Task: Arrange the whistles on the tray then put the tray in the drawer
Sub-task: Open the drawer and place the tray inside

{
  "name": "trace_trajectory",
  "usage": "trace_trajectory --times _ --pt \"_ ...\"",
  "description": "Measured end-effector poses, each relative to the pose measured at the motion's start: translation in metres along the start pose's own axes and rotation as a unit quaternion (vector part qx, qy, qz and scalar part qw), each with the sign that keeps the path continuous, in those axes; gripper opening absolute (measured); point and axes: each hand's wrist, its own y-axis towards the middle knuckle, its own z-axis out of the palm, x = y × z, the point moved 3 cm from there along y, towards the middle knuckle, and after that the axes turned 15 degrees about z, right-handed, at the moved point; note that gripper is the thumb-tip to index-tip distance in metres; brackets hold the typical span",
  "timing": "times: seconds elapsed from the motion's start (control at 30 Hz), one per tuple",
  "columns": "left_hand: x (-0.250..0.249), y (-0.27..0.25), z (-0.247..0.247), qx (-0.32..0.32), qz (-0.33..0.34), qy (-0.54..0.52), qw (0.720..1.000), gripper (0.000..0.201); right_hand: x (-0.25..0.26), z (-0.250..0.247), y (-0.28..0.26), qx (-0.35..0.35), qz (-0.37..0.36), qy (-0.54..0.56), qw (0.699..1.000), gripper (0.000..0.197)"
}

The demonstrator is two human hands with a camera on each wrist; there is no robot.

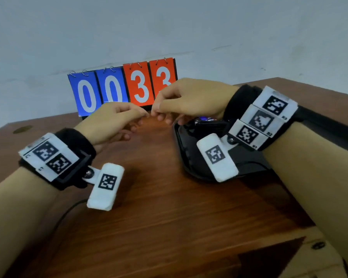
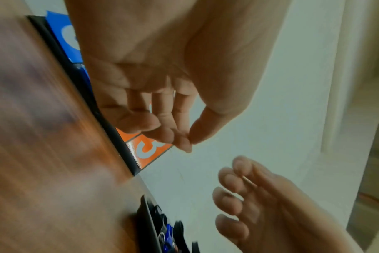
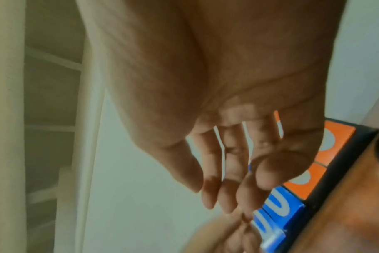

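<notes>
A black tray [image 1: 186,163] lies on the right of the brown table [image 1: 159,207]. At its far end are a blue whistle [image 1: 204,118] and dark cords [image 1: 205,125], partly hidden under my right wrist. The tray rim [image 2: 147,219] and blue whistle [image 2: 169,232] also show in the left wrist view. My left hand [image 1: 143,115] hovers left of the tray, its thumb and forefinger tips touching [image 2: 189,142] with nothing visible between them. My right hand [image 1: 157,113] hangs above the tray's far left corner with fingers loosely extended [image 3: 216,196], almost meeting the left hand's fingertips.
A flip scoreboard [image 1: 121,87] reading 0033 stands against the wall behind the hands. A black cable [image 1: 68,213] runs off the table's left front. At the front right, below the tabletop, a dark opening with a pale wooden edge [image 1: 317,245] shows.
</notes>
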Motion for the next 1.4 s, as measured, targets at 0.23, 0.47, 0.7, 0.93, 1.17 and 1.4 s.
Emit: trace_trajectory --times 0.23,0.47,0.7,0.93,1.17,1.4 --pt "0.015 -0.005 -0.032 -0.033 -0.025 -0.027 0.999 0.014 0.028 0.020 0.021 0.084 0.093 0.300 0.946 0.020" --pt "0.025 0.000 -0.059 -0.069 -0.031 0.037 0.996 0.021 0.055 0.065 0.060 0.087 0.162 0.333 0.925 0.014" --pt "0.028 0.000 -0.067 -0.044 -0.054 0.076 0.995 0.025 0.038 0.084 0.068 0.088 0.187 0.297 0.932 0.032" --pt "-0.005 -0.020 -0.071 -0.057 -0.032 0.056 0.996 0.018 0.043 0.052 0.039 0.048 0.189 0.302 0.933 0.026" --pt "-0.032 -0.085 -0.065 -0.026 -0.039 0.083 0.995 0.018 0.048 0.025 -0.028 0.005 0.176 0.284 0.943 0.026" --pt "-0.063 -0.136 -0.037 -0.010 -0.062 0.061 0.996 0.015 0.029 0.019 -0.090 -0.032 0.200 0.274 0.940 0.021"
